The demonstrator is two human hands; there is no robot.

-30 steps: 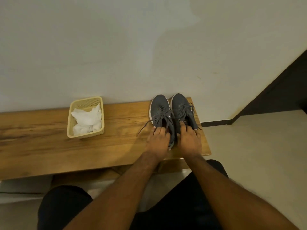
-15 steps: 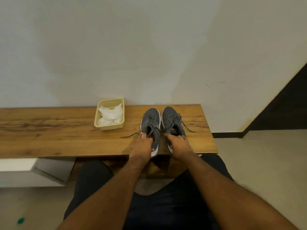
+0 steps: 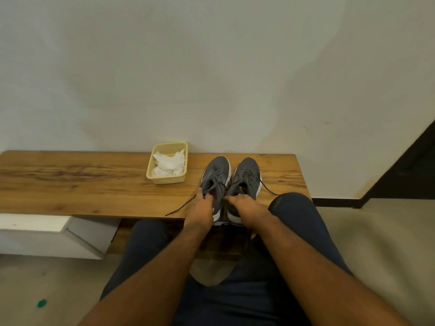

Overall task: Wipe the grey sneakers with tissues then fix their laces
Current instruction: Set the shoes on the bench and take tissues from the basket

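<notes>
Head cam: grey sneakers (image 3: 231, 182) sit side by side, toes to the wall, at right end of wooden bench (image 3: 82, 182). Yellow basket (image 3: 167, 162) w/ tissues (image 3: 169, 164) just left of them, untouched. Left hand (image 3: 202, 209) pinches lace (image 3: 182, 205) of left shoe; right hand (image 3: 244, 204) curls over right shoe's collar. Laces loose, one trails to near edge. Imo wipe first: let go of the lace, grab a tissue, hold shoe steady by heel.

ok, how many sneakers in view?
2. The left sneaker and the right sneaker stand side by side on the bench, right of the basket. Hands cover their heels.
</notes>
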